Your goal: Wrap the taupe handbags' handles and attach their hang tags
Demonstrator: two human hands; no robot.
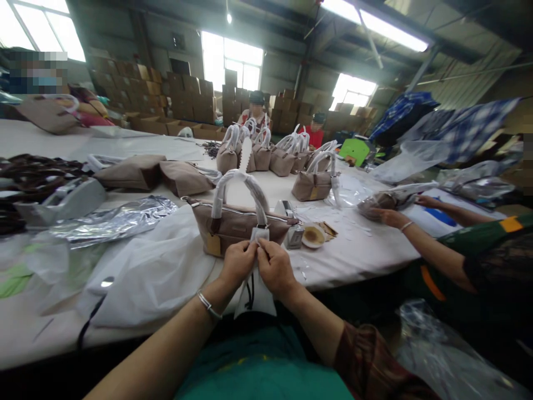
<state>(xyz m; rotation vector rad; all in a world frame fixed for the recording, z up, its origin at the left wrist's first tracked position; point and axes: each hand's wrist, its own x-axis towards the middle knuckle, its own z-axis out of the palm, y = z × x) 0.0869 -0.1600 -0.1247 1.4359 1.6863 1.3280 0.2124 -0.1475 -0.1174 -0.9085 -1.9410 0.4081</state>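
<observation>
The brown bag (233, 225) stands on the table (358, 253), just past the L grip (238, 264) & the R grip (278, 269). Its long side runs L to R, straight across in front, w/ the zip (233, 208) on top. The L grip comes in from the L, the R grip from the R, & they meet low in front of the bag, a bit R of its middle. Both are abt as near to it as each other. Each looks closed, thumb & fingertips pinched on a small white wrap (259, 235) by the R foot of the front handle (261, 203). Can't tell which one has more of it, b/c the tips hide it.

Under them hangs a white flap (263, 294) w/ a black cord (251, 291); can't tell if it joins the wrap. A yellow tag (214, 245) is near the bag's L end, apart from the L grip. On the R, near the bag, is a round dish (313, 236). To the L lie a white sheet (154, 272) & some foil (120, 216). More bags (281, 161) stand farther back. Way over R, a co-worker's hand (389, 218) is on a bag in clear plastic (372, 205), well apart.
</observation>
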